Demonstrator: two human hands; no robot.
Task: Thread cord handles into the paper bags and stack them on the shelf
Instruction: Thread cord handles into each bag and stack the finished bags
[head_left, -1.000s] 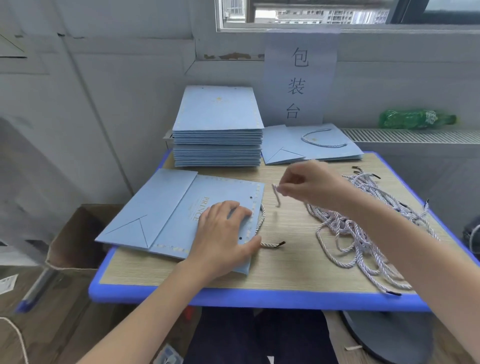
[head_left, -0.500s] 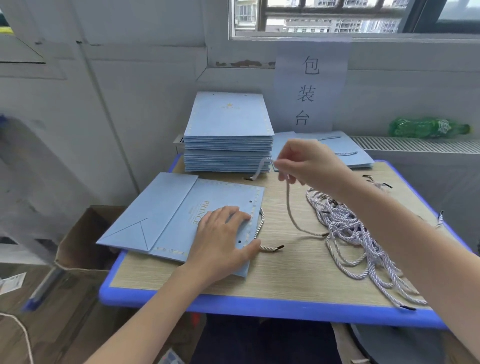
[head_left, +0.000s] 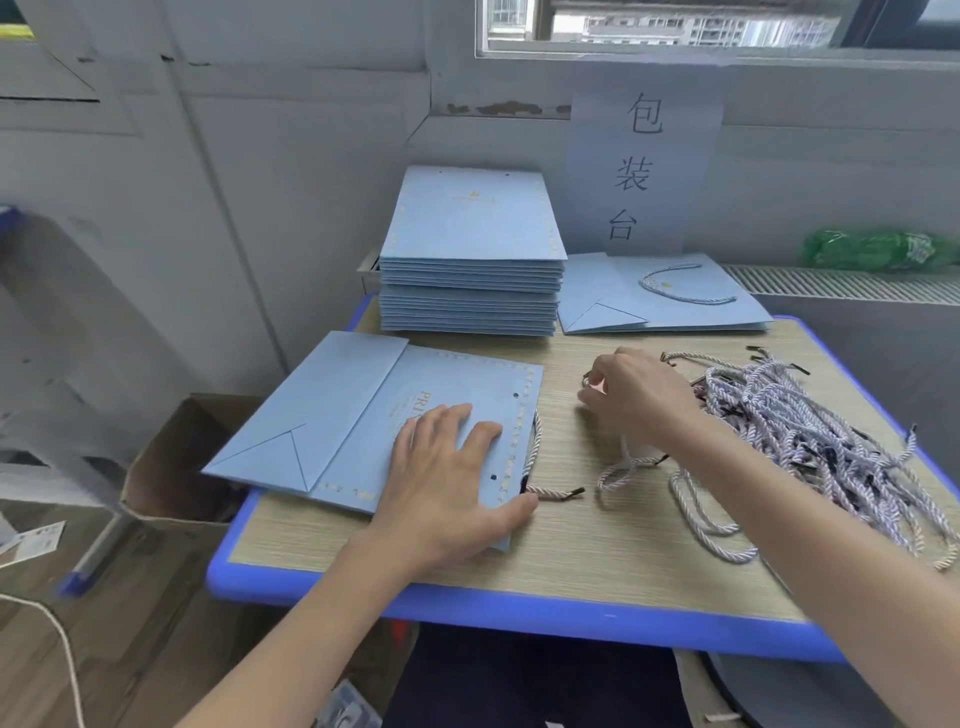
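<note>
Cardboard box sits at the lower left of the frame, open-topped on the floor beside the blue-edged table. Just right of it, at centre-left, the flat paper bag being worked on lies on the wood-grain top, and the left hand rests on it with fingers straight and spread, pressing it flat. One cord handle already loops out of the bag's right edge, its dark tip lying on the table beside the thumb. Two punched holes on the upper face look unthreaded, so this bag seems about half done.

Above it, at upper centre, stands a tall stack of bags with no cords showing (plenty of work left, by the look of it). Right of that stack lies a short pile of finished bags, a handle looped on top. None appears to be on a shelf yet.

At centre-right the right hand has its fingertips pinched together on a loose cord that trails down onto the table. Further right, the heap of cords sprawls to the table's edge.

Behind are grey wall panels, a paper sign, a window, a radiator grille and a green bottle at upper right.
</note>
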